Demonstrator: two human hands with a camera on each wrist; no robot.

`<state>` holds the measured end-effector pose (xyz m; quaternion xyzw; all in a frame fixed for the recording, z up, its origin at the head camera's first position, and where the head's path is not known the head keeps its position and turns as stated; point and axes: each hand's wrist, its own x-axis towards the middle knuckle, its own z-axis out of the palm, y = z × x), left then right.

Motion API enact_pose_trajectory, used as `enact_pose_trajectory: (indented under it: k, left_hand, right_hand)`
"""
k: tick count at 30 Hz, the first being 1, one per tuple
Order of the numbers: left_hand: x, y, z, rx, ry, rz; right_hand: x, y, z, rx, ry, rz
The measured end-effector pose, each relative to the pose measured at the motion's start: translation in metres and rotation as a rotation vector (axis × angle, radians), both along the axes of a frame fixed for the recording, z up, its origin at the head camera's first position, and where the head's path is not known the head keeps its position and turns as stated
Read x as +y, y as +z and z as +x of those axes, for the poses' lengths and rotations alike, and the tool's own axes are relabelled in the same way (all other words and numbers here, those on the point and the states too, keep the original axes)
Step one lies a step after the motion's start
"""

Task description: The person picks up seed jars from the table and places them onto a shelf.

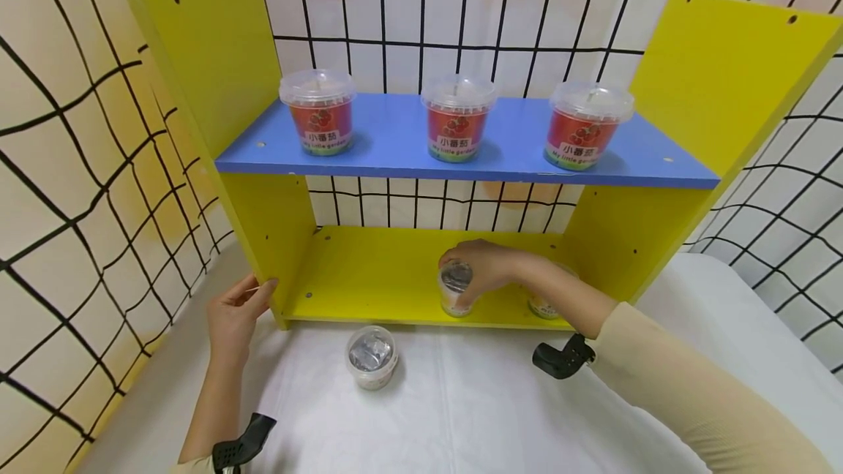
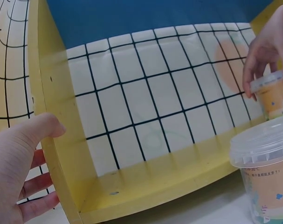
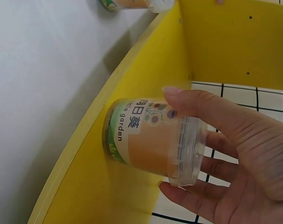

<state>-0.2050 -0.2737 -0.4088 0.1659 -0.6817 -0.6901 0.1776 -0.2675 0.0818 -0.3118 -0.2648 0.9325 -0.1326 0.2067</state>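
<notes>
In the head view my right hand (image 1: pixel 489 263) grips a clear-lidded plastic cup (image 1: pixel 454 297) that stands upright on the yellow lower shelf (image 1: pixel 375 269). The right wrist view shows the thumb on one side of this orange-labelled cup (image 3: pixel 148 144) and the fingers around the other, near the lid. At the left end, my left hand (image 1: pixel 235 307) pinches the front edge of the yellow side panel (image 1: pixel 273 229); its thumb lies on the inner face. On the white table before the shelf sits a second cup (image 1: pixel 372 358), seen close in the left wrist view.
Partly hidden by my right forearm, another cup (image 1: pixel 544 308) stands on the lower shelf. Above, the blue shelf (image 1: pixel 388 137) bears three red-labelled cups: left (image 1: pixel 323 124), middle (image 1: pixel 457 132) and right (image 1: pixel 581 139). A black grid on white cloth (image 1: pixel 421 13) rises behind.
</notes>
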Motion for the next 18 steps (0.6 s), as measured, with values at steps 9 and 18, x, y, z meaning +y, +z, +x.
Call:
enact_pose_trajectory:
  k: [9,18]
  left_hand:
    - [0.0002,0.0011,-0.0002,0.019,-0.002,0.009]
    - [0.0002,0.0012,0.001,0.011,-0.007,-0.008]
  right_hand:
    - [0.0018,-0.0006,0.002,0.005,-0.002,-0.021]
    - [0.0074,-0.0079,0.0006,0.006,0.032,-0.054]
